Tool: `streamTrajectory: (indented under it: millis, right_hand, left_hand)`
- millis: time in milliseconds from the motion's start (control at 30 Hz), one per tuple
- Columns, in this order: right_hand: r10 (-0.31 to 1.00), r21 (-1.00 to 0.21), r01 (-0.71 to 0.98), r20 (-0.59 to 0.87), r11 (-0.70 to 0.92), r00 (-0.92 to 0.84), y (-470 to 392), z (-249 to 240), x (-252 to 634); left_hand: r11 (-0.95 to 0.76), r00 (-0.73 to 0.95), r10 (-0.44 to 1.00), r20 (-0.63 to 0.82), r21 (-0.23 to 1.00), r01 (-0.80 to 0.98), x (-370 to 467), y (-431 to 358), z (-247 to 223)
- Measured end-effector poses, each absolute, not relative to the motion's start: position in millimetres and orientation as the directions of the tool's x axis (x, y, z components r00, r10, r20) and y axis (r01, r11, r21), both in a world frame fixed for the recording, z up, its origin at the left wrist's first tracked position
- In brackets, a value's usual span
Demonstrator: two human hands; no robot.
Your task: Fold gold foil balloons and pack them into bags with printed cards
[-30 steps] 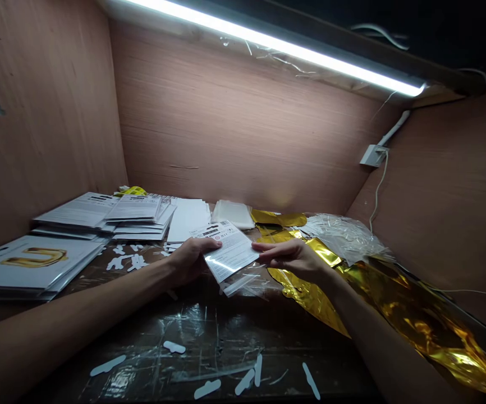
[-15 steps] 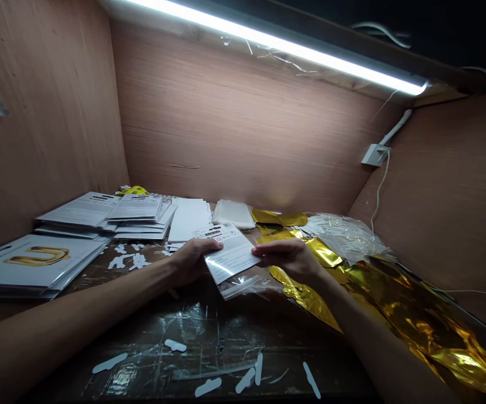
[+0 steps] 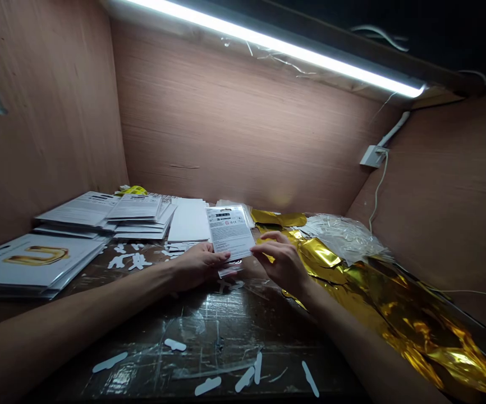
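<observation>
A printed card in a clear plastic sleeve (image 3: 230, 231) is held up over the middle of the bench, its text side towards me. Its clear flap hangs down past the card's lower edge. My left hand (image 3: 201, 262) pinches the lower left corner, thumb on the front. At the lower right edge, my right hand (image 3: 280, 261) has thumb and index fingertip together on the sleeve, the other fingers loosely curled. Behind the card stand a stack of white cards (image 3: 189, 220) and a pile of clear bags, partly hidden.
On the left lie stacks of packed cards (image 3: 78, 210), one showing a golden U (image 3: 36, 256). Gold foil pieces (image 3: 377, 303) cover the right side, beside a heap of clear plastic straws (image 3: 339, 235). White paper cut-outs (image 3: 207, 386) litter the front. Plywood walls enclose the bench.
The sleeved card has been raised and turned more upright. My left hand has slid from its upper left side to the lower left corner; my right hand stays at the right edge.
</observation>
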State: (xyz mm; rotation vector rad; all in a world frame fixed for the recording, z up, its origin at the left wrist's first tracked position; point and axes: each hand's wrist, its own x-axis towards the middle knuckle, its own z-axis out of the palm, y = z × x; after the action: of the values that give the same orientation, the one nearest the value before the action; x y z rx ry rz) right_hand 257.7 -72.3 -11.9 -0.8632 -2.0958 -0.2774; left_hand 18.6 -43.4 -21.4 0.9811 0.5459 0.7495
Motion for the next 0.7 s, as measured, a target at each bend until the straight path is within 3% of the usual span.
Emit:
streamTrajectory:
  millis: [100,267,533,700]
  right_hand:
    - [0.451,-0.055,0.607,0.723,0.793,-0.524,-79.1,-12.9,244.5]
    - [0.447,-0.104,0.508,0.643,0.855,-0.621,-86.5,-19.5,225.4]
    - [0.545,-0.170,0.580,0.617,0.797,-0.568,-89.9,-22.8,216.0]
    - [0.573,-0.084,0.654,0.573,0.752,-0.586,-90.0,-28.5,213.3]
  left_hand:
    - [0.317,0.699,0.715,-0.002,0.892,-0.322,20.0,-43.4,-25.7]
    - [0.329,0.768,0.640,0.036,0.890,-0.316,21.7,-48.1,-24.4]
    - [0.375,0.669,0.740,-0.067,0.867,-0.329,25.4,-51.4,-23.8]
    - [0.369,0.647,0.760,-0.064,0.862,-0.348,28.4,-50.3,-30.0]
